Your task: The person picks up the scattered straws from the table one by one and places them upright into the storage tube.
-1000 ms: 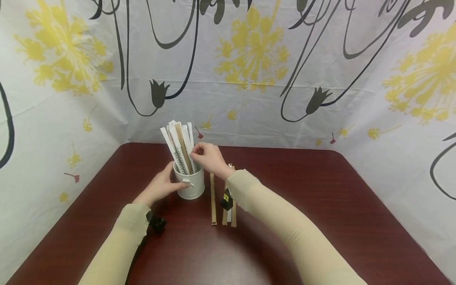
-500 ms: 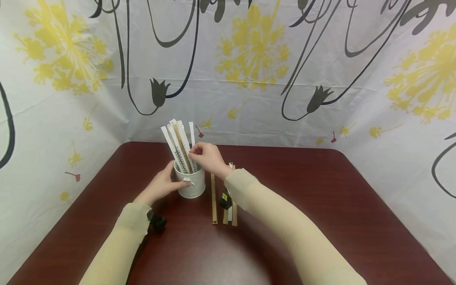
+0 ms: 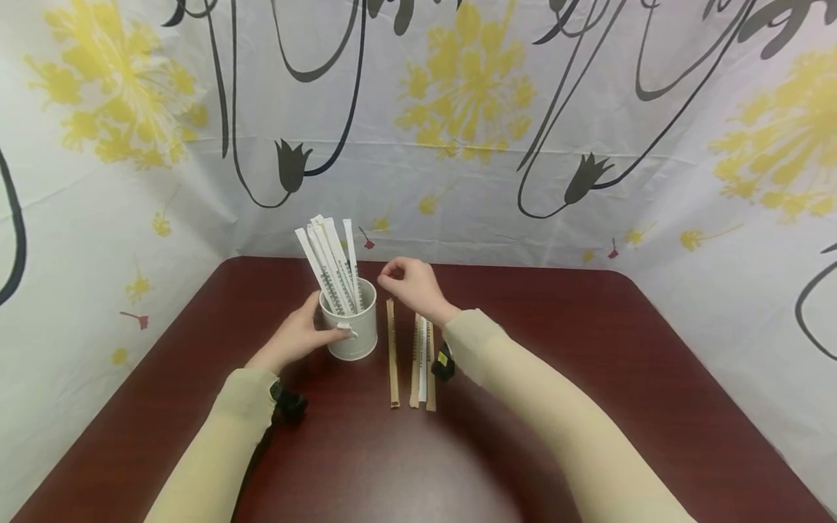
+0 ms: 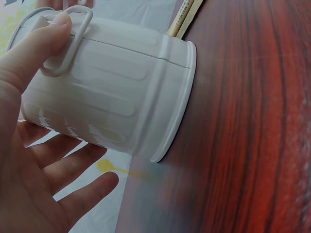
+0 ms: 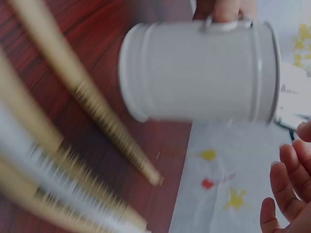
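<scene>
A small white metal bucket (image 3: 351, 338) stands upright on the table with several long white paper-wrapped straws (image 3: 330, 265) leaning in it, printed with dark text. My left hand (image 3: 297, 338) holds the bucket from the left. Its thumb lies on the bucket's handle loop (image 4: 80, 41), and its fingers reach behind the wall. My right hand (image 3: 415, 288) hovers just right of the bucket's rim, apart from it, with fingers loosely bent. I see nothing between them, though the right wrist view cuts off part of that hand (image 5: 291, 189).
One brown wrapped straw (image 3: 392, 356) lies on the dark red table (image 3: 556, 349) right of the bucket. Beside it lie two more brown ones with a white wrapped straw (image 3: 423, 370) between them. A patterned white cloth (image 3: 471, 211) hangs behind the table.
My right hand has left the straws and moved right. The brown straw that showed among the white ones is no longer plainly visible. My left hand keeps its hold on the bucket.
</scene>
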A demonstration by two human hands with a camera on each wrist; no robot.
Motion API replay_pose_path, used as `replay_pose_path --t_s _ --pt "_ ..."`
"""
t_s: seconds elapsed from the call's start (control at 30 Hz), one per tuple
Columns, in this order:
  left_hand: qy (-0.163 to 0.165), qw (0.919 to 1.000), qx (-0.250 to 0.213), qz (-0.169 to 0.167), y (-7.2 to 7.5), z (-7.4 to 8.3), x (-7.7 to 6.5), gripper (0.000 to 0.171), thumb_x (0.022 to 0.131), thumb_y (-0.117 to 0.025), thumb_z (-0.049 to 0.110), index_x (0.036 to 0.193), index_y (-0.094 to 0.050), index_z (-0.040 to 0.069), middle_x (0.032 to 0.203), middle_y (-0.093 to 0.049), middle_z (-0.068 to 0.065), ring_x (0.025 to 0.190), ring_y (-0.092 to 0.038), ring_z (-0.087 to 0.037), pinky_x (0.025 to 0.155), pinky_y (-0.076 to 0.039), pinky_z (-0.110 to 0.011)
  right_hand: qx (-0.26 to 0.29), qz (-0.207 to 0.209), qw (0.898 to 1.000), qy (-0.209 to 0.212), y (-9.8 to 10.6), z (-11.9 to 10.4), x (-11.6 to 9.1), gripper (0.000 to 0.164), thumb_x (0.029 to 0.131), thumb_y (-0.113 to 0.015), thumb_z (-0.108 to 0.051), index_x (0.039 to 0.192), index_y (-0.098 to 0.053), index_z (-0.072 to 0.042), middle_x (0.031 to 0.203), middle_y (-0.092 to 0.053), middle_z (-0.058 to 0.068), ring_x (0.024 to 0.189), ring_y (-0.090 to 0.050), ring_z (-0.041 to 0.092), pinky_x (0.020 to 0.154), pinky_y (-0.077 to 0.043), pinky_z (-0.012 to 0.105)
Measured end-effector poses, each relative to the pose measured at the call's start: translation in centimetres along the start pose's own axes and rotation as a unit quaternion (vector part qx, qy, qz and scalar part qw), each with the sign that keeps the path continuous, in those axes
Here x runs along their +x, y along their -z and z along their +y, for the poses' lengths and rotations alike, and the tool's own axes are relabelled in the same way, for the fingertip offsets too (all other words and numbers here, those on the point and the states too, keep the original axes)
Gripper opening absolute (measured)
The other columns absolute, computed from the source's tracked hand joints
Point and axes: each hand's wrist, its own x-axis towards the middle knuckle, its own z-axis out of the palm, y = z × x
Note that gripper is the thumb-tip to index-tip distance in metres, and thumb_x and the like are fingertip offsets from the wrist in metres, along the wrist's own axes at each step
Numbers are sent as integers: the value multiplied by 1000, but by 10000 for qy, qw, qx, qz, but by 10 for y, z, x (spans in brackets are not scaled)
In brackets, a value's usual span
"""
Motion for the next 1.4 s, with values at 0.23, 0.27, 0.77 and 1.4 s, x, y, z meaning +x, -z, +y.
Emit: replay_pose_path --t_s 0.23,0.27,0.77,1.4 --pt "-164 9999 0 36 1 3 -1 89 60 -73 53 131 -29 23 121 -49 -6 110 -44 -25 88 -36 -45 -439 -705 9928 -866 24 43 -24 14 75 -67 -28 80 -62 -16 77 -59 -5 67 -54 12 59 -44 28" --pt "-183 9998 10 28 0 2 -1 89 61 -73 53 132 -28 23 121 -49 -6 110 -44 -25 88 -36 -45 -494 -821 9903 -1008 26 48 -28 15 75 -67 -28 79 -61 -15 76 -58 -5 66 -53 12 58 -43 28" --pt "-214 9997 -70 74 -1 1 -1 87 62 -73 52 132 -29 24 122 -47 -4 112 -42 -23 89 -35 -45 -943 -2291 9486 -1969 25 84 -46 50 76 -66 -41 45 -36 -16 37 -26 -6 36 -27 14 40 -31 29" --pt "-161 9998 -83 22 -4 1 -1 85 61 -74 51 130 -30 24 118 -50 -4 107 -46 -22 85 -38 -43 -911 -2446 9394 -2224 15 99 -39 42 75 -67 -30 46 -40 -14 43 -28 -2 37 -28 14 39 -31 28"
